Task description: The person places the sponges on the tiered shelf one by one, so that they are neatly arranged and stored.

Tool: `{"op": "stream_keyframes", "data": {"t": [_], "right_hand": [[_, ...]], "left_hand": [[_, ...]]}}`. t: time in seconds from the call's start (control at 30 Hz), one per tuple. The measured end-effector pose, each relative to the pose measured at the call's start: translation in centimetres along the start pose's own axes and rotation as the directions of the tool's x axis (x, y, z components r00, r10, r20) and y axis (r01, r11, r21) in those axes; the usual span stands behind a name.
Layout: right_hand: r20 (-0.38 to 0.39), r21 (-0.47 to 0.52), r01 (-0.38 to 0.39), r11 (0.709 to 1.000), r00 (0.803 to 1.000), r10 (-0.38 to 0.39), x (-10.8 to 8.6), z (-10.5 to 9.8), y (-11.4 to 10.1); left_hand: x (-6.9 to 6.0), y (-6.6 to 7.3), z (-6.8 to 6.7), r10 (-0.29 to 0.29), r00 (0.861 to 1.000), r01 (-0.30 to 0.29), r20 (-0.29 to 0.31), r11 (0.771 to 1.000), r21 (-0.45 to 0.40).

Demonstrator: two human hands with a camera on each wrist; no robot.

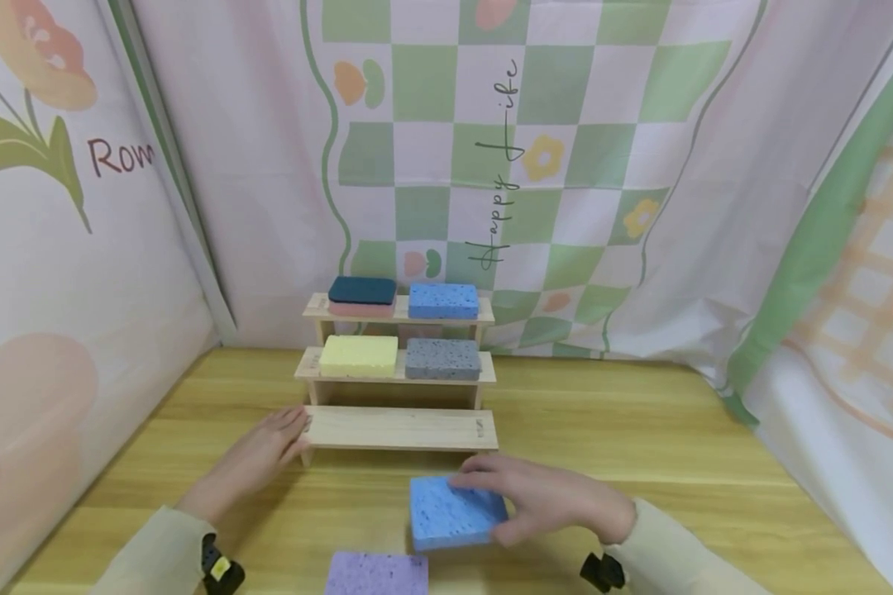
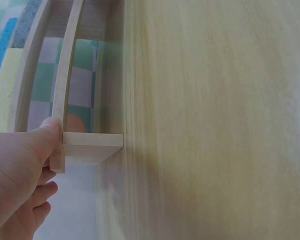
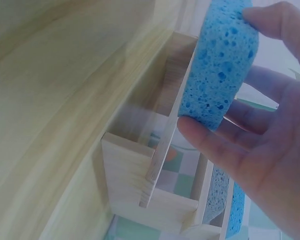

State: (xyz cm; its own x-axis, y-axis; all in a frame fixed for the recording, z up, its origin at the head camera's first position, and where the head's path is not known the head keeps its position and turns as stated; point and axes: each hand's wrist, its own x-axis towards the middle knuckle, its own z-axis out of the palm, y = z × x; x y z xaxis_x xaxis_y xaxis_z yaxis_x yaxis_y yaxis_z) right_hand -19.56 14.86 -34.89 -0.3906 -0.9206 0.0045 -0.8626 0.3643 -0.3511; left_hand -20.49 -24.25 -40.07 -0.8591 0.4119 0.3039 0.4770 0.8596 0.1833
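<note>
My right hand [image 1: 539, 496] holds a blue sponge [image 1: 446, 514] by its edges, thumb on one side and fingers on the other. In the right wrist view the pitted side of that sponge [image 3: 220, 65] faces the camera, between thumb and fingers. It is in front of a three-step wooden rack [image 1: 402, 428]. At the left end of the lowest board, my left hand [image 1: 268, 438] pinches the wood; the left wrist view shows the thumb on the board's front edge and fingers curled behind. A purple sponge [image 1: 377, 574] lies near the bottom edge, partly cut off.
On the top step sit a dark-green-and-pink sponge [image 1: 362, 296] and another blue sponge [image 1: 443, 301]. The middle step bears a yellow sponge [image 1: 359, 355] and a grey sponge [image 1: 442, 359]. A wood-grain table [image 1: 603, 430] lies below, with a printed curtain [image 1: 417, 149] behind.
</note>
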Motion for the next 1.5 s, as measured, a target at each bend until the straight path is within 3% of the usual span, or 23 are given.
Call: {"op": "stream_keyframes", "data": {"t": [0.5,0.87,1.2,1.5], "right_hand": [[-0.041,-0.046,0.015,0.999,0.999,-0.017,2.3,-0.1,-0.3],[-0.074,-0.104,0.067,0.992,0.994,-0.075,3.8,-0.8,-0.5],[-0.082,-0.116,0.032,0.993,0.996,-0.042,5.6,-1.2,-0.6],[-0.097,-0.126,0.006,0.992,0.995,-0.018,7.3,-1.6,-0.6]], "left_hand": [[-0.1,0.1,0.0,0.012,1.000,-0.012,-0.016,1.000,-0.001],[0.0,0.1,-0.1,0.003,1.000,-0.003,-0.009,1.000,-0.004],[0.1,0.0,-0.1,0.023,1.000,-0.023,-0.020,1.000,0.009],[0.1,0.0,0.0,-0.009,1.000,0.008,0.010,1.000,0.012]]}}
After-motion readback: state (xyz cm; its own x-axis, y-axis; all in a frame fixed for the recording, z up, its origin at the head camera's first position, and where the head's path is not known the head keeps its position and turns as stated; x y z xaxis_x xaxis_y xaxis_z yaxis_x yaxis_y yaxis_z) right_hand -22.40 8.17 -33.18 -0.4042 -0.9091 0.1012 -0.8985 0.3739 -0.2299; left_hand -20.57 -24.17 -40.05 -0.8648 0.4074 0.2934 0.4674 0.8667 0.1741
